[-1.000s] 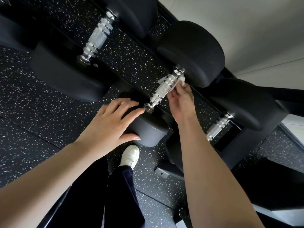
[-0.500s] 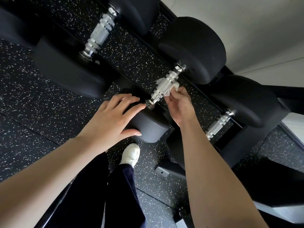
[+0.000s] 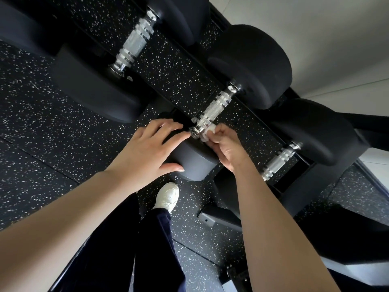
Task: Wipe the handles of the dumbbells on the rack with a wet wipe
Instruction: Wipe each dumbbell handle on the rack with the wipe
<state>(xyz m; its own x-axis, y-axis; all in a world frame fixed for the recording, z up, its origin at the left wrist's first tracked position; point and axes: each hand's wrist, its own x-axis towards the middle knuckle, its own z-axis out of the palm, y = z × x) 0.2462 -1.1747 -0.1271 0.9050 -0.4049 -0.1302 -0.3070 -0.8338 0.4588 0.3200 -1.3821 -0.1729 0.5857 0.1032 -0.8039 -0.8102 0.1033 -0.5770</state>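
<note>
Three black dumbbells lie on a dark rack, each with a chrome knurled handle. The middle handle point(image 3: 213, 109) runs diagonally at the centre. My right hand point(image 3: 226, 145) pinches a white wet wipe point(image 3: 208, 133) against that handle's near end. My left hand point(image 3: 147, 150) rests with straight fingers on the near black head point(image 3: 189, 163) of the same dumbbell. Another handle point(image 3: 134, 44) is at upper left, and a third handle point(image 3: 279, 163) shows at right. Part of the wipe is hidden under my fingers.
Black speckled rubber flooring point(image 3: 42, 133) lies below the rack. My dark trousers and a white shoe point(image 3: 167, 197) stand close to the rack's base point(image 3: 219, 218). A pale wall point(image 3: 326, 39) is behind the rack at upper right.
My right hand has slid the wipe down the middle handle from its far end to its near end. My left hand stays on the dumbbell head.
</note>
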